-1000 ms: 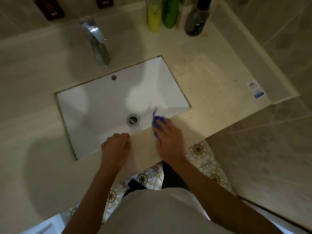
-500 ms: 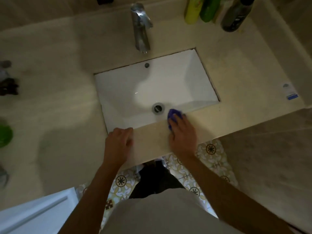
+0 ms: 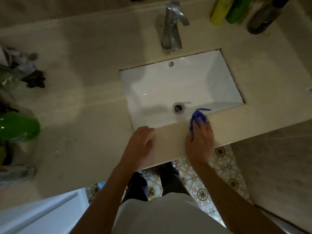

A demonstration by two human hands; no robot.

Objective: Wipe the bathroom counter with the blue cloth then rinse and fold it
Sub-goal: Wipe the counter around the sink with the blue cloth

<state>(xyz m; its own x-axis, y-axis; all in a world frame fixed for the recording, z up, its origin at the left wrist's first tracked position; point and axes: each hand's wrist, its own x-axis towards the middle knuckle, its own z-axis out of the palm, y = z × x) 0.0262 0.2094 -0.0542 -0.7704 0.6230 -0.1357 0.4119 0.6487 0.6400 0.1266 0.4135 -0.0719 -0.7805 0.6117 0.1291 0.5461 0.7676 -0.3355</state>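
Observation:
The blue cloth point(image 3: 197, 117) is bunched on the narrow front strip of the beige counter point(image 3: 170, 137), at the sink's near edge. My right hand point(image 3: 200, 141) presses down on it, fingers over the cloth, and most of the cloth is hidden beneath the hand. My left hand point(image 3: 141, 143) rests on the same front strip to the left, fingers loosely curled at the rim of the white sink point(image 3: 157, 92), holding nothing.
A chrome tap point(image 3: 172, 29) stands behind the sink. Yellow, green and dark bottles point(image 3: 236, 12) line the back right. A green round object point(image 3: 18, 127) and other clutter point(image 3: 33, 78) sit at the far left. Patterned floor tiles point(image 3: 219, 169) show below the counter edge.
The view has swung left, shifting the sink to the right and bringing the left-side clutter into view. My right hand stays on the cloth at the sink's front edge; my left hand stays put.

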